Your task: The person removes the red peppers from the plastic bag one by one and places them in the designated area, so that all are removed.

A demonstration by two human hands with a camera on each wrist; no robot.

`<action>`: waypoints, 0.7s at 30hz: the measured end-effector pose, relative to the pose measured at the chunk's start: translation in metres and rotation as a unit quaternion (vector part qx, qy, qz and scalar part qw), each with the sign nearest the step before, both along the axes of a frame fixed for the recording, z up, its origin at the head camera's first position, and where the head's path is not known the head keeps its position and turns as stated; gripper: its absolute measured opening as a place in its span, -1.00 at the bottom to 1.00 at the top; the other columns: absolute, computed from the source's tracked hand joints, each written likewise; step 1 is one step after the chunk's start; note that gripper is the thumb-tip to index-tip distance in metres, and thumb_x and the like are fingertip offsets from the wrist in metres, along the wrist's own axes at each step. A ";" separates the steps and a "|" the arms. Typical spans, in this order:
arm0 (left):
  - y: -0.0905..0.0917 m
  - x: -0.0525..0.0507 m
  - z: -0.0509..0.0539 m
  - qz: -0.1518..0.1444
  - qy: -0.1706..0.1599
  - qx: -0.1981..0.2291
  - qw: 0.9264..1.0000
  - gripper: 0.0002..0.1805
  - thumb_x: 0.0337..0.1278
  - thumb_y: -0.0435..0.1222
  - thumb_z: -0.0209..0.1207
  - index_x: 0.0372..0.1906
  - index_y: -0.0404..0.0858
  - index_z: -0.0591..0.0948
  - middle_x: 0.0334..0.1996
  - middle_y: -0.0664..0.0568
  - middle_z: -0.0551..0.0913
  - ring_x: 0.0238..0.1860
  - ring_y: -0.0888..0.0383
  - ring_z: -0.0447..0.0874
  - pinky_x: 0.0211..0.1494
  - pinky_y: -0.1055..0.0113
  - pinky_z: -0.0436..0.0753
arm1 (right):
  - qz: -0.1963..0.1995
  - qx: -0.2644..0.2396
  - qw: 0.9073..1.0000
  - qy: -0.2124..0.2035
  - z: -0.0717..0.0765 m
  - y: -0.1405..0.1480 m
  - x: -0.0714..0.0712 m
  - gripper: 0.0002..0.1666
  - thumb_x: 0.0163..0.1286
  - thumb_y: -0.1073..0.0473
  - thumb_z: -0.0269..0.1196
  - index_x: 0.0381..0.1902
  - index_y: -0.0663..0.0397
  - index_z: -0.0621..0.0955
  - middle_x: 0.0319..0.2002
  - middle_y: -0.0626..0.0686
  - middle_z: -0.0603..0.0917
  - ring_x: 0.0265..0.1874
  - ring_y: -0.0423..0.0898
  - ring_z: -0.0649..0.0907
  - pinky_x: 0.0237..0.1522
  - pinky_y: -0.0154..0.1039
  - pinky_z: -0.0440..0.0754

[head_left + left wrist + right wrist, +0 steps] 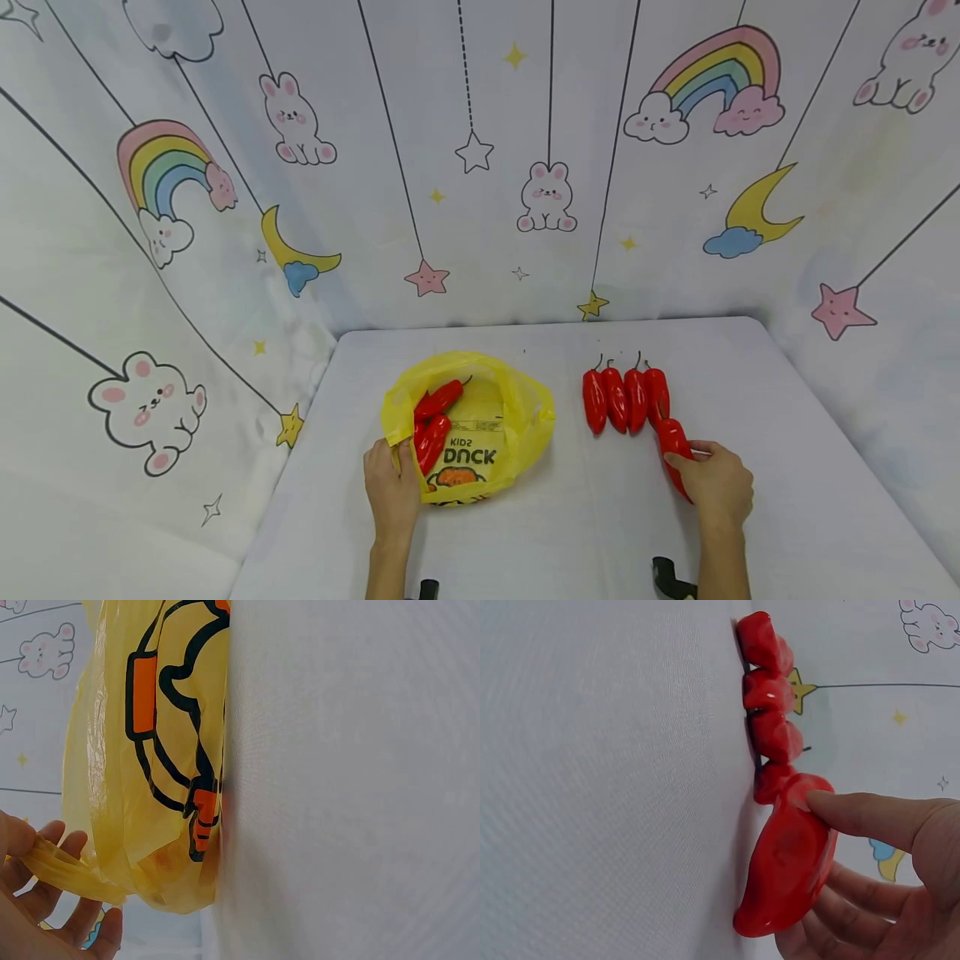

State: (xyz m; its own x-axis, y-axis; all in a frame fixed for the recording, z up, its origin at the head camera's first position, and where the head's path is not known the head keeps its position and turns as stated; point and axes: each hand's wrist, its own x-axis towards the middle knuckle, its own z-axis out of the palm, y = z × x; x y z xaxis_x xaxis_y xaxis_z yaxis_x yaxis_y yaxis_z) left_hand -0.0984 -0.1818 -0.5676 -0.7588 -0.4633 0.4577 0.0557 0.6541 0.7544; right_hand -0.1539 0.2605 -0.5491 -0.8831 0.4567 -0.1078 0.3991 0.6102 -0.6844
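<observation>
A yellow plastic bag (pixel 528 417) lies with its mouth spread wide, and several red chili peppers (pixel 433 442) show inside. At the bag's left rim, my left hand (pixel 393 483) pinches the plastic; the left wrist view shows a twisted strip of the bag (pixel 71 874) between thumb and fingers. My right hand (pixel 716 483) holds a red pepper (pixel 787 859) between thumb and fingers, in front of a row of several more red peppers (pixel 615 400). The held pepper hides part of the rightmost one in that row.
Everything stands on a white-covered table (pixel 570 542). A white curtain (pixel 480 233) with cartoon rabbits, rainbows and stars rises behind and at the sides. Black objects (pixel 667 575) poke in at the bottom edge, near the wrists.
</observation>
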 end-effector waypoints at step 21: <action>-0.001 0.000 0.001 -0.002 0.011 -0.002 1.000 -0.86 0.47 -0.42 0.17 0.00 -0.38 0.62 -0.18 -0.12 0.67 -0.06 -0.04 0.49 -0.02 0.16 0.40 | -0.001 -0.016 1.000 -0.018 -0.007 0.004 -0.004 -0.19 0.28 -0.04 0.47 0.29 0.40 0.51 0.11 0.49 0.62 0.01 0.42 0.61 -0.42 0.08 0.72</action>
